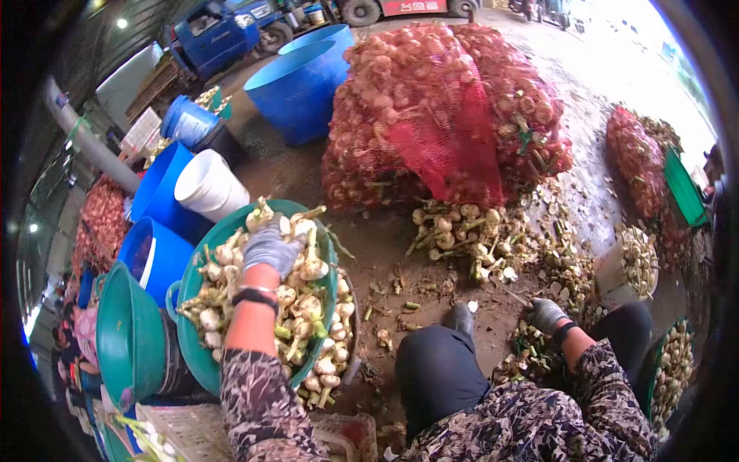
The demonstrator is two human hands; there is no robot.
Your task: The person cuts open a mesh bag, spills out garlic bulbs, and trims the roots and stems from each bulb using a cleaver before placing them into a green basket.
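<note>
My left hand (271,248), in a grey glove, reaches into a green basin (190,269) full of garlic bulbs with stalks (308,308). Its fingers are bent down among the bulbs, and what they grip, if anything, is hidden. On the right, my right hand (545,314), also gloved, is closed near my knee around a thin tool (514,296) that points up and left. Below that hand lie garlic trimmings (530,346) on the ground.
Red net sacks of garlic (408,100) stand ahead, with loose garlic (454,231) at their foot. Blue tubs (296,92), a white bucket (208,185) and a green tub (127,331) are at left. A white container of garlic (631,266) stands at right.
</note>
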